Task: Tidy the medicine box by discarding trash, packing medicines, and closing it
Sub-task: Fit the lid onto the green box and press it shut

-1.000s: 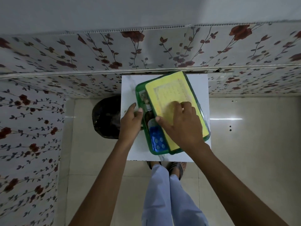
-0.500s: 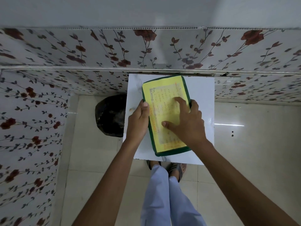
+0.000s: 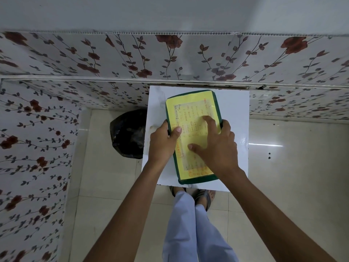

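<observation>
Medicine box (image 3: 194, 103): one, green, lid down, lying on the white table (image 3: 236, 110), near its middle.
Lid label: yellow sheet with handwriting, too small to read.
Left hand (image 3: 162, 142): curled over the box's left edge, thumb on the lid, other fingers hidden down the side.
Right hand (image 3: 217, 146): spread flat on the lid, fingers apart, pressing down and grasping nothing; its little finger lay over the box's right edge.
Black bin bag (image 3: 128, 133): one, on the floor just left of the table, partly hidden by the table edge.
Under the table: the person's pale trousers (image 3: 183, 224) and two sandalled feet.
Box contents: hidden by the lid.
</observation>
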{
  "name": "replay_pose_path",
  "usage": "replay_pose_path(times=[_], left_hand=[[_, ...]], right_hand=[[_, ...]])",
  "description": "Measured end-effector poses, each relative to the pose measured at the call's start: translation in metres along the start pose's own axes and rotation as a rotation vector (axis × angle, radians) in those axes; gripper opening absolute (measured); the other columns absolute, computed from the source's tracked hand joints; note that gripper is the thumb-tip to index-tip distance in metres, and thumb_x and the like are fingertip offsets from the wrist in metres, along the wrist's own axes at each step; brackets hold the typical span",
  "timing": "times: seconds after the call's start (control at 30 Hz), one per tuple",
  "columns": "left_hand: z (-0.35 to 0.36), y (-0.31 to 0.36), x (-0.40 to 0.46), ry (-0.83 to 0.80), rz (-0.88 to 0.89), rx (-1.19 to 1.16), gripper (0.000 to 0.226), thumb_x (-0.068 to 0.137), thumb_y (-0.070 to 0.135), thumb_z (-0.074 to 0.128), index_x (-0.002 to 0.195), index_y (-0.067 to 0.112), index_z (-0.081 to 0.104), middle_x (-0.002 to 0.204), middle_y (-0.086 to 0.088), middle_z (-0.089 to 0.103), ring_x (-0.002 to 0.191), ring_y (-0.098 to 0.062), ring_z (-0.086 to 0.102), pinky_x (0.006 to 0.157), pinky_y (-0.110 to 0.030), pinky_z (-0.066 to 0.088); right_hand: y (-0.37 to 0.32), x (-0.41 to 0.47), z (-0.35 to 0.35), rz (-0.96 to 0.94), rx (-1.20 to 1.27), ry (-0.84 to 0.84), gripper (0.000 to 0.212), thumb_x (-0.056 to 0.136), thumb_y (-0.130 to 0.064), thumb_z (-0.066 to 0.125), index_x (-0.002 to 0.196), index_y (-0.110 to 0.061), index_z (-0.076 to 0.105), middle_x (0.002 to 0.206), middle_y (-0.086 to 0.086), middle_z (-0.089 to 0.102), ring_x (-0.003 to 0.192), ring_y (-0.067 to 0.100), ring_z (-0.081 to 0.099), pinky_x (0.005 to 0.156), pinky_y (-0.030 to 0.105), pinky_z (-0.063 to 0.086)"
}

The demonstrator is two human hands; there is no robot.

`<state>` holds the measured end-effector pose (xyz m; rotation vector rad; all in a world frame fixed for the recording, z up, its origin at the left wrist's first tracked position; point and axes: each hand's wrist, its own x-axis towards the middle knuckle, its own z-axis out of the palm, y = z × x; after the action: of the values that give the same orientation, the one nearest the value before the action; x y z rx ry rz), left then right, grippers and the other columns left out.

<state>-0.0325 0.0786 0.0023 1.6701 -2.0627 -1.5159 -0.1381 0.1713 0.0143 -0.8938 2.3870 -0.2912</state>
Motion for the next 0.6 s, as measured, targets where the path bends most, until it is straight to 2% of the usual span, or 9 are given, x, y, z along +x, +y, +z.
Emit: replay_pose_path(times=[0.13, 0.23, 0.3, 0.37, 0.43, 0.53, 0.6], left_hand=[[0.001, 0.001, 0.001, 0.023, -0.031, 0.015, 0.027, 0.092, 0.026, 0.049, 0.110, 0.009, 0.059, 0.107, -0.009, 0.068, 0.093, -0.023, 0.063, 0.074, -0.029, 0.048], [0.001, 0.001, 0.001, 0.022, -0.035, 0.002, 0.026, 0.092, 0.026, 0.050, 0.109, 0.009, 0.059, 0.103, -0.008, 0.068, 0.091, -0.022, 0.063, 0.072, -0.030, 0.047], [0.000, 0.002, 0.001, 0.019, -0.038, -0.005, 0.025, 0.092, 0.026, 0.050, 0.108, 0.009, 0.059, 0.096, -0.005, 0.066, 0.084, -0.020, 0.060, 0.068, -0.028, 0.045], [0.000, 0.003, 0.004, 0.007, -0.028, 0.003, 0.024, 0.091, 0.026, 0.051, 0.107, 0.009, 0.059, 0.088, -0.003, 0.062, 0.079, -0.018, 0.057, 0.063, -0.027, 0.042], [-0.001, 0.007, 0.006, -0.029, -0.008, 0.020, 0.024, 0.091, 0.026, 0.051, 0.107, 0.011, 0.060, 0.086, -0.001, 0.060, 0.078, -0.017, 0.056, 0.061, -0.026, 0.041], [-0.002, 0.015, 0.013, -0.124, -0.015, 0.038, 0.024, 0.090, 0.027, 0.053, 0.108, 0.013, 0.061, 0.093, -0.002, 0.065, 0.086, -0.019, 0.061, 0.071, -0.030, 0.050], [-0.006, 0.019, 0.020, -0.186, -0.084, -0.014, 0.020, 0.088, 0.026, 0.057, 0.104, 0.016, 0.063, 0.101, -0.005, 0.069, 0.092, -0.022, 0.065, 0.082, -0.039, 0.055]], right_hand=[[0.002, -0.003, 0.003, -0.038, -0.025, 0.008, 0.072, 0.078, -0.043, 0.066, 0.136, -0.032, 0.025, 0.144, 0.015, 0.029, 0.118, 0.035, 0.043, 0.091, 0.048, 0.048], [0.007, 0.001, 0.002, -0.067, 0.035, 0.086, 0.055, 0.089, -0.031, 0.054, 0.137, -0.030, 0.026, 0.138, 0.012, 0.040, 0.108, 0.032, 0.053, 0.083, 0.046, 0.052], [0.012, 0.011, 0.002, -0.028, 0.141, 0.111, 0.052, 0.093, -0.025, 0.047, 0.140, -0.026, 0.024, 0.129, 0.010, 0.052, 0.099, 0.031, 0.060, 0.078, 0.046, 0.054], [0.017, 0.018, 0.000, 0.061, 0.222, 0.090, 0.050, 0.095, -0.027, 0.043, 0.141, -0.020, 0.024, 0.122, 0.009, 0.059, 0.098, 0.032, 0.062, 0.078, 0.046, 0.053], [0.022, 0.019, -0.001, 0.086, 0.193, 0.063, 0.042, 0.096, -0.031, 0.042, 0.134, -0.014, 0.035, 0.117, 0.010, 0.060, 0.099, 0.031, 0.061, 0.077, 0.043, 0.051], [0.032, 0.020, -0.014, 0.124, 0.194, -0.028, 0.036, 0.094, -0.034, 0.045, 0.123, -0.012, 0.045, 0.114, 0.010, 0.060, 0.087, 0.022, 0.055, 0.069, 0.033, 0.045], [0.032, 0.031, -0.029, 0.134, 0.233, -0.108, 0.039, 0.094, -0.037, 0.046, 0.122, -0.011, 0.049, 0.114, 0.008, 0.062, 0.085, 0.020, 0.054, 0.069, 0.031, 0.045]])
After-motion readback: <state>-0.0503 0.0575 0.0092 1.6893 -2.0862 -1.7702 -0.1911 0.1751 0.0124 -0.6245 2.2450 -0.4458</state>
